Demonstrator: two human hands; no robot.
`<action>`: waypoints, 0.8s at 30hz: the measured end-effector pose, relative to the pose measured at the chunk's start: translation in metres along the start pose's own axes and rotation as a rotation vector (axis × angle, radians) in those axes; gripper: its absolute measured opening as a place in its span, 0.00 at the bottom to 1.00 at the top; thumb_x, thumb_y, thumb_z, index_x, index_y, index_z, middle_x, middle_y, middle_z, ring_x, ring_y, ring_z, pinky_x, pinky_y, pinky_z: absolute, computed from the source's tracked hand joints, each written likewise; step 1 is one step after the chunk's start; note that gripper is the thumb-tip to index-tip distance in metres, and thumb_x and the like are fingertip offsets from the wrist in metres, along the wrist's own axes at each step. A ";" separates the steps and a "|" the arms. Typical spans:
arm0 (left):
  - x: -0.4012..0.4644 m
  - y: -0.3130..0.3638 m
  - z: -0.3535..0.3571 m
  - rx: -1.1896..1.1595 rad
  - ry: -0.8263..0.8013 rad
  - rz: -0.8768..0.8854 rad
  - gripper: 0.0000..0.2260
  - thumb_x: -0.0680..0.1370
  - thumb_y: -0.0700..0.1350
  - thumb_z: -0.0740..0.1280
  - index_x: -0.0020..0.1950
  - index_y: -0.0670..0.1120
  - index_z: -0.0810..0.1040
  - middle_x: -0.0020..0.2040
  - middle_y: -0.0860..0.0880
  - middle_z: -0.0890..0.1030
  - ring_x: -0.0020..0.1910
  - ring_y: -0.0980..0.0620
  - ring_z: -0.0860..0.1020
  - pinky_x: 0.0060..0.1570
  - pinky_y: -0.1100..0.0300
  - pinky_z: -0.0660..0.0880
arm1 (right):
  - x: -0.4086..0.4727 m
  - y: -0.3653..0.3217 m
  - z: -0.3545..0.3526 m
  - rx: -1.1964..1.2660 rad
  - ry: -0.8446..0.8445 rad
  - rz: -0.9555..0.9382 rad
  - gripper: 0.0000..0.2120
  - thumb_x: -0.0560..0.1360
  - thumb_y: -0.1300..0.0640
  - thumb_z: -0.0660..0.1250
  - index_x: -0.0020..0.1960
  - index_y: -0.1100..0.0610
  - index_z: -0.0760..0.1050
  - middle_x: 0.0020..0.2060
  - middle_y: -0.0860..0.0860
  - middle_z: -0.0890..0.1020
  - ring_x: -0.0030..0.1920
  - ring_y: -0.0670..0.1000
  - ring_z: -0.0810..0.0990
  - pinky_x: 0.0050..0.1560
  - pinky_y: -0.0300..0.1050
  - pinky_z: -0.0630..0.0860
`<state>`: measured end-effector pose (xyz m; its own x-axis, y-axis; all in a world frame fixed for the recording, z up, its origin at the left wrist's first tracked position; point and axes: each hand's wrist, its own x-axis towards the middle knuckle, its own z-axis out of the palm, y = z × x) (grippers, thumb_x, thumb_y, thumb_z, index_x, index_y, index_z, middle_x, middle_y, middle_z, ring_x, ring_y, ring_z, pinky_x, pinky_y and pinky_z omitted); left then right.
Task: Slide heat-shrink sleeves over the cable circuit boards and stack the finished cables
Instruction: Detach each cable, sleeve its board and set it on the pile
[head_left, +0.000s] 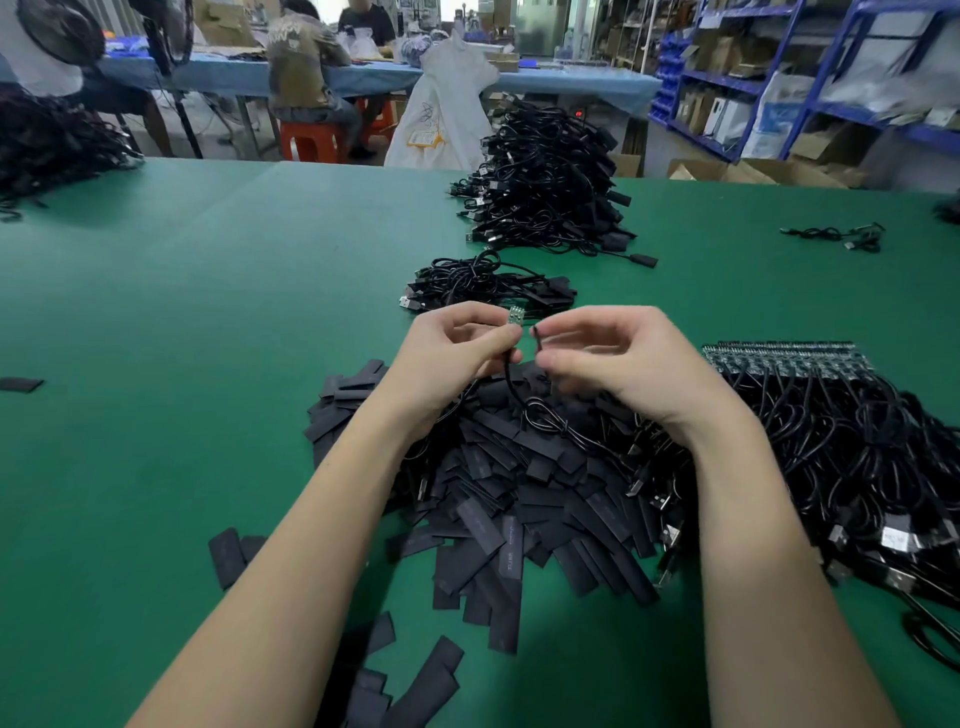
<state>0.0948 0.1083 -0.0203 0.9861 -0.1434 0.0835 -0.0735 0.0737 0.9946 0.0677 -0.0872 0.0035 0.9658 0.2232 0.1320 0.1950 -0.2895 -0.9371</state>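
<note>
My left hand (457, 348) pinches a small circuit board (514, 317) whose black cable (519, 400) hangs down to the table. My right hand (613, 358) pinches a black heat-shrink sleeve (537, 340) seen edge-on, a short gap to the right of the board. Under both hands lies a heap of flat black sleeves (493, 493). To the right lie several unsleeved cables (831, 441) with bare boards (784, 356) lined up in a row. Beyond my hands sits a small stack of sleeved cables (483, 286).
A tall pile of black cables (545, 182) stands farther back on the green table (208, 312). Loose sleeves (21, 384) lie at the left, and stray cables (841, 236) lie at the far right. People sit at a blue table behind; shelves line the right wall.
</note>
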 end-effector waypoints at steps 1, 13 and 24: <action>0.000 0.000 0.000 -0.004 -0.029 -0.001 0.03 0.77 0.38 0.73 0.49 0.43 0.82 0.39 0.45 0.85 0.38 0.54 0.83 0.42 0.64 0.81 | 0.000 0.003 0.000 0.053 0.054 -0.009 0.10 0.71 0.58 0.79 0.50 0.49 0.85 0.45 0.47 0.88 0.47 0.47 0.87 0.50 0.44 0.84; -0.003 0.004 0.004 -0.221 -0.298 -0.160 0.06 0.74 0.43 0.74 0.41 0.51 0.77 0.46 0.41 0.68 0.42 0.47 0.71 0.40 0.64 0.78 | 0.007 0.008 0.017 0.744 0.274 -0.069 0.13 0.65 0.61 0.76 0.50 0.59 0.85 0.45 0.55 0.88 0.47 0.49 0.87 0.48 0.37 0.81; -0.004 -0.001 0.006 -0.261 -0.364 -0.198 0.08 0.71 0.45 0.73 0.43 0.49 0.75 0.38 0.52 0.81 0.34 0.56 0.78 0.39 0.63 0.78 | 0.005 0.010 0.019 0.859 0.268 -0.032 0.15 0.66 0.63 0.75 0.52 0.63 0.83 0.45 0.56 0.87 0.47 0.50 0.87 0.47 0.36 0.81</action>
<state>0.0902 0.1026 -0.0212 0.8581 -0.5116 -0.0428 0.1955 0.2485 0.9487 0.0713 -0.0710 -0.0112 0.9906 -0.0360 0.1320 0.1308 0.5328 -0.8361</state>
